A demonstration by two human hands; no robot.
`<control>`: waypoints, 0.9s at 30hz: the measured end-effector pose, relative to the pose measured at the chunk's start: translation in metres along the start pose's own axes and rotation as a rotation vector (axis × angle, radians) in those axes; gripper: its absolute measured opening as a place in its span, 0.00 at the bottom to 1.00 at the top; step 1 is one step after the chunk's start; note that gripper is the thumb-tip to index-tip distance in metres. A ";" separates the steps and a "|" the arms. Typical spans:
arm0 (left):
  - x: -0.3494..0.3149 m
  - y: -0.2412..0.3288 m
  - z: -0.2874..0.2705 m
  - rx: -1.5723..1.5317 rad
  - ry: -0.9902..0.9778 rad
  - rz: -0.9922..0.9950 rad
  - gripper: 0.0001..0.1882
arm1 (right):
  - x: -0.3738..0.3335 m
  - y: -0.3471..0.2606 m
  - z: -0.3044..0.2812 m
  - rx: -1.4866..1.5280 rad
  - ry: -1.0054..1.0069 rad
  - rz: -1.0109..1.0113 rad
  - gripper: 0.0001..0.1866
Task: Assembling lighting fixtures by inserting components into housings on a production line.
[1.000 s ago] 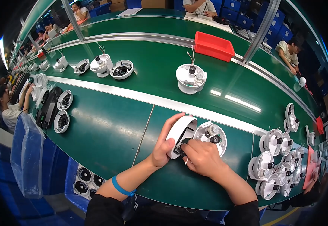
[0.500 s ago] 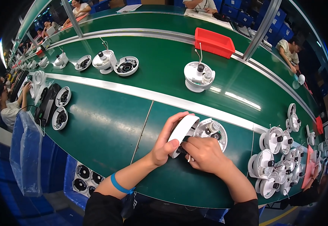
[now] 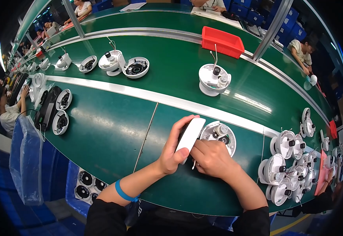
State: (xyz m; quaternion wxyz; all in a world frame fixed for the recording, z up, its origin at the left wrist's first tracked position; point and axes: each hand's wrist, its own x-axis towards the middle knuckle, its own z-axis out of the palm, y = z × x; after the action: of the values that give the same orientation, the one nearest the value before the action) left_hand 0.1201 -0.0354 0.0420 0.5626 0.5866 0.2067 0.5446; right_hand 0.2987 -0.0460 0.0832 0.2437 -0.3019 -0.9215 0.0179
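My left hand grips a round white housing cover by its rim, thumb on the near side. The cover stands tilted on edge, its outer wall toward me, so most of its inside is hidden. Close against it, my right hand is closed, fingertips tucked behind the cover. A thin white cable pokes out below those fingers; what else they touch is hidden. Just beyond my right hand, a white round camera base with a lens and a clear round part lies on the green bench.
On the green belt stand a white camera unit and several housings farther left. A red bin sits behind. Camera units crowd the right. At left are two black-lined covers and a plastic bag. Co-workers sit around.
The cover has turned, hiding more of its dark inside. My right fingers have slipped farther behind it. Units on the belt have shifted slightly right.
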 end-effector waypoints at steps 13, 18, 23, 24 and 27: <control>0.011 0.003 -0.007 -0.559 0.168 -0.244 0.44 | -0.003 -0.006 -0.005 0.412 0.253 0.228 0.18; 0.012 0.006 -0.003 -0.447 0.162 -0.159 0.44 | 0.001 -0.016 -0.008 0.438 0.173 0.308 0.16; 0.011 0.003 -0.008 -0.450 0.163 -0.203 0.44 | 0.002 -0.014 -0.002 0.399 0.277 0.217 0.16; 0.011 0.003 -0.007 -0.450 0.163 -0.203 0.44 | 0.000 -0.014 -0.001 0.407 0.292 0.208 0.16; 0.009 0.004 -0.004 -0.471 0.099 -0.149 0.44 | -0.002 -0.022 -0.001 0.393 0.273 0.294 0.15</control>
State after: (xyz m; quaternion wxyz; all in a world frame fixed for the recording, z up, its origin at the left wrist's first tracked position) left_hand 0.1180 -0.0276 0.0483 0.7117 0.3953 0.1442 0.5626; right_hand 0.2888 -0.0655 0.0871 0.4141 -0.3791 -0.8053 0.1905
